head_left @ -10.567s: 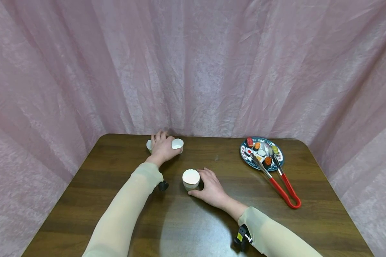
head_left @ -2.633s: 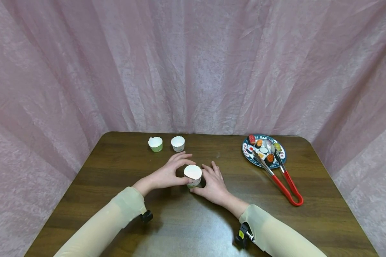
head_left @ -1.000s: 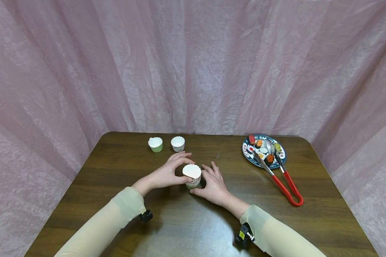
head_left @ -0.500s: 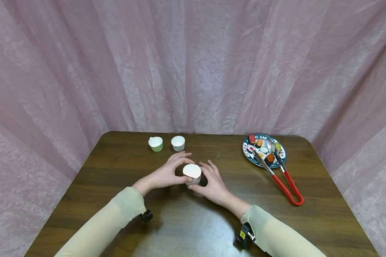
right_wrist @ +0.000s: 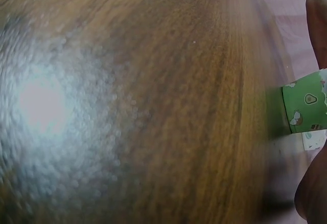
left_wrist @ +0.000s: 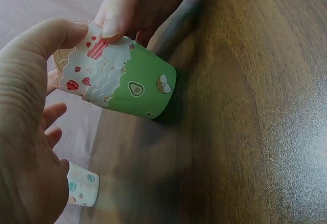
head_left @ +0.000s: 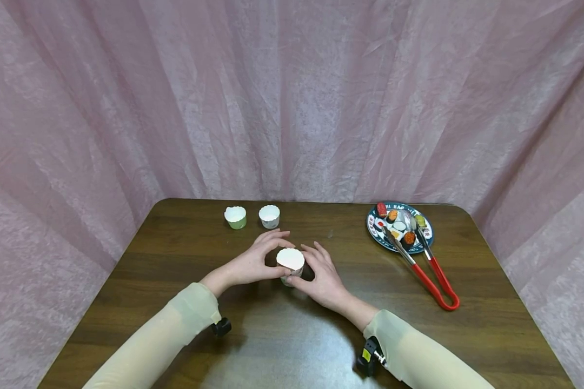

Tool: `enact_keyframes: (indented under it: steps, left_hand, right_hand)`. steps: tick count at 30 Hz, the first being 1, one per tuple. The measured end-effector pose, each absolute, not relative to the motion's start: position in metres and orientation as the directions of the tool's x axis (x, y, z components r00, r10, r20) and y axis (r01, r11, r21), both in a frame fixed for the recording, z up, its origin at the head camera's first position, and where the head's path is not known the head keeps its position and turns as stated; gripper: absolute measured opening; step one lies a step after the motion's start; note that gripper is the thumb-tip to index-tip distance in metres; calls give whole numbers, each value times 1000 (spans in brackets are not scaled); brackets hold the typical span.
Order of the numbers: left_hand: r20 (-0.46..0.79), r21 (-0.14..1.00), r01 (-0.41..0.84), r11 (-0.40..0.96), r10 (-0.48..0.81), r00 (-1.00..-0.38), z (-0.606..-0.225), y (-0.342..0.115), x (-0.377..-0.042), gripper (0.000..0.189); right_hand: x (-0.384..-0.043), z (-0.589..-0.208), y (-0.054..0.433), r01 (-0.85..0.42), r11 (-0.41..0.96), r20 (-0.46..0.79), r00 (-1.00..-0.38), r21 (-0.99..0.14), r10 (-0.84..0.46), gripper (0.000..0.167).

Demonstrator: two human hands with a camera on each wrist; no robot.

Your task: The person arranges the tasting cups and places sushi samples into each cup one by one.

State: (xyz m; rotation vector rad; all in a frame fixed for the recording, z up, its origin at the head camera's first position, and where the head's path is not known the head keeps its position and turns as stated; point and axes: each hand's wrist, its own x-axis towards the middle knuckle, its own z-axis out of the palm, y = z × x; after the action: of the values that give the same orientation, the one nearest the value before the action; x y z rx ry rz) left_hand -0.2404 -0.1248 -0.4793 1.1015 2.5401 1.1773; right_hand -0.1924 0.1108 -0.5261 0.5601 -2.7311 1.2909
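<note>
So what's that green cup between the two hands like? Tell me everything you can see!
The green cup looks like paper, narrows toward its base and has little pictures on it, including an avocado. It is roughly upright, with its base on or just above the wooden table; I can't tell which. Paler cups with wavy rims are nested in it, hiding its inside. The left hand and right hand pinch the stack near the top.

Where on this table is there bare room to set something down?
The tabletop is bare between the sleeves, nearer than the cup stack, and along the back between the white cup and plate. It's crowded at the stack, held by the left hand and right hand, and on the plate, with sushi pieces and tongs.
</note>
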Motion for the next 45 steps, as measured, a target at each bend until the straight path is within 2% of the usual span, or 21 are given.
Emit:
enact_keyframes:
  steps: [7,18,28,36,45]
  left_hand:
    - [158,716,551,429,668,-727,-478,-125,-240,52]
    - [138,727,528,438,660,-738,-474,-125,-241,49]
    - [153,736,522,432,645,-749,-449,-126,-243,49]
    - [184,707,533,465,607,-773,-430,-130,-263,60]
    - [172,631,525,571,557,-812,-419,-122,-292,60]
  right_hand:
    - [-192,-524,110,-341,578,214,-936,-741,-278,60]
    - [-193,-524,109,-337,587,213,-938,-736,-273,63]
    - [-194,-525,109,-368,591,243,-928,-718,-283,66]
    - [-193,-527,110,-366,598,237,-928,-713,-286,61]
    - [-191,-526,110,-374,608,226,-924,-701,-309,68]
